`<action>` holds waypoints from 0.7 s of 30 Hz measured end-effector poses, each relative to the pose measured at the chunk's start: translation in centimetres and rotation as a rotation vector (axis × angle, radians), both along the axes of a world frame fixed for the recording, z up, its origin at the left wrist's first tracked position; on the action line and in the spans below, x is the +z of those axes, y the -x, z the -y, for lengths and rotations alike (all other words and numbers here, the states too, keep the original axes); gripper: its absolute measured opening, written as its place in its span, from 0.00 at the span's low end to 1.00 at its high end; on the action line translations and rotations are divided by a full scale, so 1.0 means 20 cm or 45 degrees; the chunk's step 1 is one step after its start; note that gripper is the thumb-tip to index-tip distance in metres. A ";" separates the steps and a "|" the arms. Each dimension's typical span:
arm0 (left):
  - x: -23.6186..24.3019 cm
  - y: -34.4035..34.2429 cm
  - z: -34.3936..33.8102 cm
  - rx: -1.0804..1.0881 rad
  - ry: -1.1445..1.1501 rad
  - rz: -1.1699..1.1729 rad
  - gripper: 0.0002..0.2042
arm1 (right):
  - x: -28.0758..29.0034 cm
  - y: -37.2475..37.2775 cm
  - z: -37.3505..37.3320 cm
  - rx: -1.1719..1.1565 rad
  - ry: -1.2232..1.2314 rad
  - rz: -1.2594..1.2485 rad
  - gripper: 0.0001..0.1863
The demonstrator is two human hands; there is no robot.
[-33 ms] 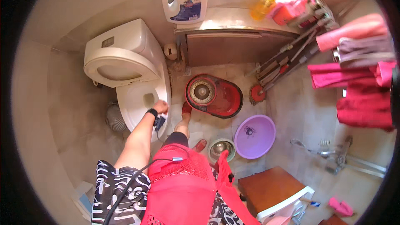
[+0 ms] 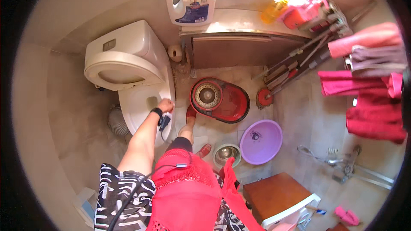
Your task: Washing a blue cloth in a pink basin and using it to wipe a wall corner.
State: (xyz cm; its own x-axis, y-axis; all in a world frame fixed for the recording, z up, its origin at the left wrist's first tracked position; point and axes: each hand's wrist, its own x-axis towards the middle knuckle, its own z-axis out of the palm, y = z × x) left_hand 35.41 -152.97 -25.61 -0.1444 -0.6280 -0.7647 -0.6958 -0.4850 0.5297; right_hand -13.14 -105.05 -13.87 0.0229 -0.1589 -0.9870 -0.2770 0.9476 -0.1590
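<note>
Shifted slightly forward, the left hand (image 2: 166, 105), whether clenched on anything indiscernible, lies over the right side of the white ceramic toilet bowl (image 2: 138, 109), whose long axis recedes up-left toward the boxy white cistern (image 2: 133, 37).

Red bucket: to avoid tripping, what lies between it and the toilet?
The head view shows a worn red shoe and tile floor between the red bucket and toilet.
</note>
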 end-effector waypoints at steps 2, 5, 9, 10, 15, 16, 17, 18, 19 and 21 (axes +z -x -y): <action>-0.07 0.04 0.34 0.136 0.109 -0.204 0.08 | 0.23 -0.09 0.15 0.121 0.257 0.004 0.14; -0.14 0.07 0.86 -0.030 0.351 -0.086 0.08 | 0.51 -0.22 0.40 0.247 0.491 0.013 0.14; -0.35 0.06 1.41 -0.539 0.582 0.237 0.09 | 0.45 -0.17 0.46 -0.657 -0.267 -0.061 0.12; -0.40 0.06 1.51 -0.632 0.603 0.282 0.09 | 0.41 -0.14 0.39 -0.797 -0.441 -0.021 0.13; -0.62 0.05 1.70 -0.620 0.549 0.298 0.10 | 0.42 -0.17 0.49 -1.037 -0.515 -0.005 0.13; -0.66 0.05 1.71 -0.548 0.538 0.260 0.10 | 0.44 -0.20 0.57 -1.038 -0.526 -0.006 0.13; -0.69 0.03 1.70 -0.475 0.526 0.212 0.10 | 0.48 -0.24 0.66 -0.988 -0.540 -0.066 0.13; -0.71 0.02 1.69 -0.378 0.525 0.150 0.11 | 0.49 -0.26 0.71 -0.937 -0.551 -0.120 0.13; -0.72 0.00 1.66 -0.278 0.525 0.081 0.11 | 0.48 -0.26 0.73 -0.940 -0.558 -0.115 0.13; -0.73 -0.03 1.57 -0.084 0.557 -0.046 0.12 | 0.44 -0.23 0.73 -0.804 -0.540 -0.090 0.13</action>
State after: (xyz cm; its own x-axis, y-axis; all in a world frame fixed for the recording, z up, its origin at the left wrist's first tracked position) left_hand 35.92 -184.40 -40.22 -0.2170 -0.8799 -0.4227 -0.6950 -0.1648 0.6999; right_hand -8.47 -119.68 -5.11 -0.0116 0.2718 -0.9623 0.3421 0.9054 0.2516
